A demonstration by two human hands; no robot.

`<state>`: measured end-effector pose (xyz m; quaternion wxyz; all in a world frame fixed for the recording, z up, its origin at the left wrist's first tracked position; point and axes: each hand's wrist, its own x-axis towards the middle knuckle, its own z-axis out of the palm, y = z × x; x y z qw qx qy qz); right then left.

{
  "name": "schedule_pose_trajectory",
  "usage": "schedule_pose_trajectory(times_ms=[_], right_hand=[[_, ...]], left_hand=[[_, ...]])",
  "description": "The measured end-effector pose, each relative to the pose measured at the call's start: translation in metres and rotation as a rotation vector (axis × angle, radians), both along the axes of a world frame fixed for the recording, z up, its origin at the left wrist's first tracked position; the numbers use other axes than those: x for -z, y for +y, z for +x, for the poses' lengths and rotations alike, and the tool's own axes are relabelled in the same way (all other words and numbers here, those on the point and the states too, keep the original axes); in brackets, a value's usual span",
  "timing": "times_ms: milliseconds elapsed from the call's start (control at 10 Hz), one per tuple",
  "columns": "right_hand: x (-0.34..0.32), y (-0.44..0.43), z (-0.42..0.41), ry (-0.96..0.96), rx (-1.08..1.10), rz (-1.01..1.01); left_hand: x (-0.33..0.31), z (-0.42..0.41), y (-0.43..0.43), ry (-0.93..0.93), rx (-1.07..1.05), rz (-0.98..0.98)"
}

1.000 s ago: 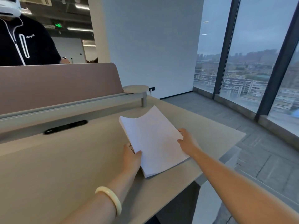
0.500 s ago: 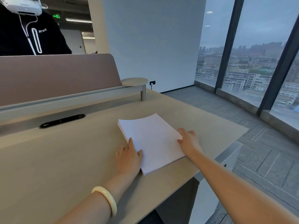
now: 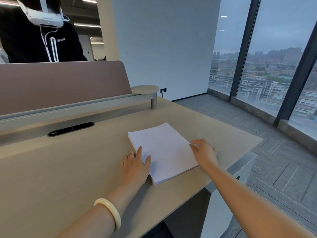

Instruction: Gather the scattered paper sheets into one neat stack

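One stack of paper (image 3: pixel 164 152) lay flat on the table (image 3: pixel 68 169), close to its right edge and set back a little from the front edge, at a slant to both. The left hand (image 3: pixel 135 164) lay spread and flat against the stack's left side, fingers straight along the table and thumb resting on the top sheet. The right hand (image 3: pixel 204 152) met the opposite side with relaxed, slightly bent fingers that pinched nothing.

Judging by this, the sheets were gathered and the step in hand was squaring. It would go best with the two palms pressing evenly toward each other, then shifting to the near and far sides, since one-sided pressure would only slide the whole pile across the smooth top.

White, matte and thin, the sheets made a fairly thick block. Its near corner looked crisp, while the far edge rose in a slight curl. The table was pale wood-grain laminate with a rounded corner. A smooth cream bangle (image 3: pixel 109 212) ringed the left wrist, and a thin ring (image 3: pixel 131 154) sat on one finger.
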<state>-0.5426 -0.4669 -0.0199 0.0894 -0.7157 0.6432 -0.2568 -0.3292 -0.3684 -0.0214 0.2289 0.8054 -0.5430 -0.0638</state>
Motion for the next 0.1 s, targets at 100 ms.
schedule_pose_trajectory(times_ms=[100], right_hand=[[-0.0086,0.0144,-0.0011,-0.135,0.004,-0.066]], left_hand=[[-0.0149,0.0015,0.0135,0.031,0.008,-0.095]])
